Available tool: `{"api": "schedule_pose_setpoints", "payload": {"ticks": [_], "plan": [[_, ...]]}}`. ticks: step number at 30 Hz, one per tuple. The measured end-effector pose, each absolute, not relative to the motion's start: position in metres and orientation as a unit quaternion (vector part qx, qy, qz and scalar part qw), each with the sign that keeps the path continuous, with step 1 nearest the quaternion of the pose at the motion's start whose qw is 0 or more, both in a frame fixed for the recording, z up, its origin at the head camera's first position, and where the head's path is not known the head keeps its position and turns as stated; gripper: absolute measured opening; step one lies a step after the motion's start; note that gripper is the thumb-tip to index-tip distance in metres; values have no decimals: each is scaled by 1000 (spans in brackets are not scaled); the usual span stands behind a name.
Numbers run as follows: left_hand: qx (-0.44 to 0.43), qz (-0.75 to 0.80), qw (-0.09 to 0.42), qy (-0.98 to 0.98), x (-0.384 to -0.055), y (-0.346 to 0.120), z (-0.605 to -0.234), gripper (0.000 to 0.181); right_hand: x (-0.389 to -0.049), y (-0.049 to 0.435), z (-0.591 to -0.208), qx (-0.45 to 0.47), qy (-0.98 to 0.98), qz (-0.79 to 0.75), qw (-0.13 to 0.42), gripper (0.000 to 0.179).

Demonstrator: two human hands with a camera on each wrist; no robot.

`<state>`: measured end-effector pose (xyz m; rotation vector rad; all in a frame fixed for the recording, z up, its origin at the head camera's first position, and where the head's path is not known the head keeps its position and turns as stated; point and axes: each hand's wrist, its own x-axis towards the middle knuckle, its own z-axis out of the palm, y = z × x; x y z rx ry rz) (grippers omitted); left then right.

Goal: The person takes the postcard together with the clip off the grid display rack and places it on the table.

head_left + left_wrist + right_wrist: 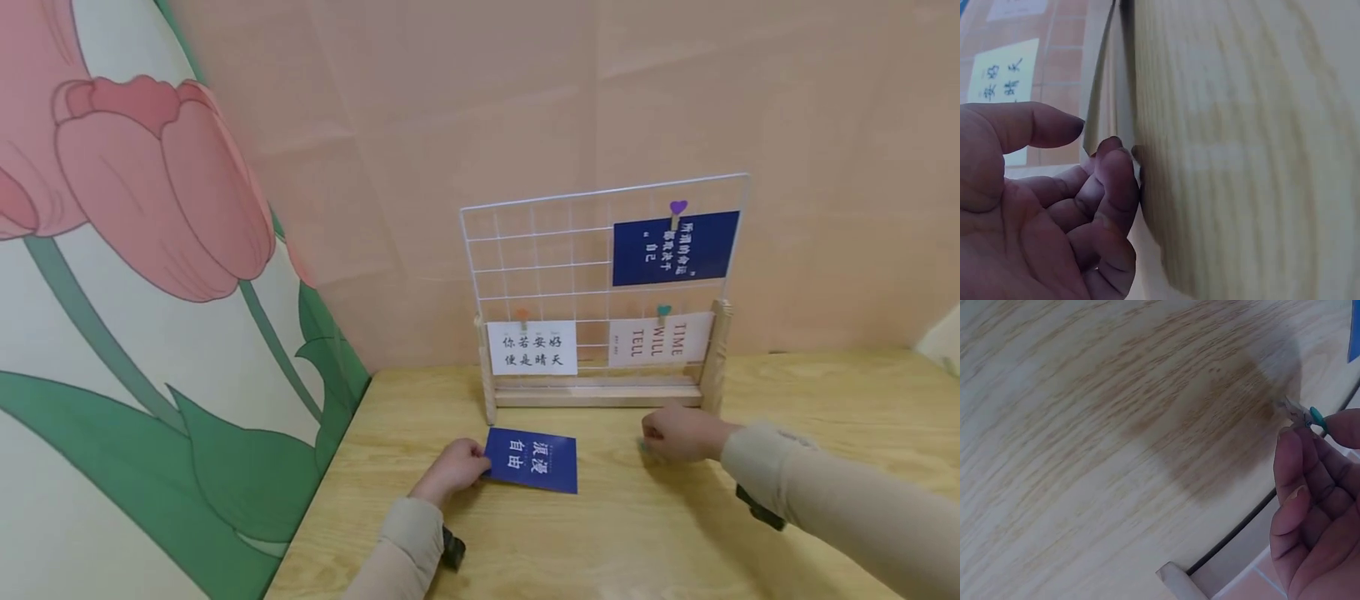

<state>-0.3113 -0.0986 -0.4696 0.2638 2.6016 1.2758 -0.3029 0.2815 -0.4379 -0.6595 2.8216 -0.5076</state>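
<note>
Left hand pinching blue rectangular white-lettered card, lower centre; right hand pinching small teal-topped clip, probably wooden.

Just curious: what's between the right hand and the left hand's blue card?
Past the clip in the right hand, the head view shows bare table to the card.

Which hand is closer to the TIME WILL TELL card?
Right. The right hand is in front of the card, lower down; the left hand is farther off, to its left.
</note>
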Motion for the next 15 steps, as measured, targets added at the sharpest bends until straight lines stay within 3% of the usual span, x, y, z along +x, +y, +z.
{"api": "schedule_pose_setpoints", "payload": {"ticks": [15], "plan": [[98,409,107,901,-313,-96,-464,14,-310,278,-455,-234,944,-212,91,21]]}}
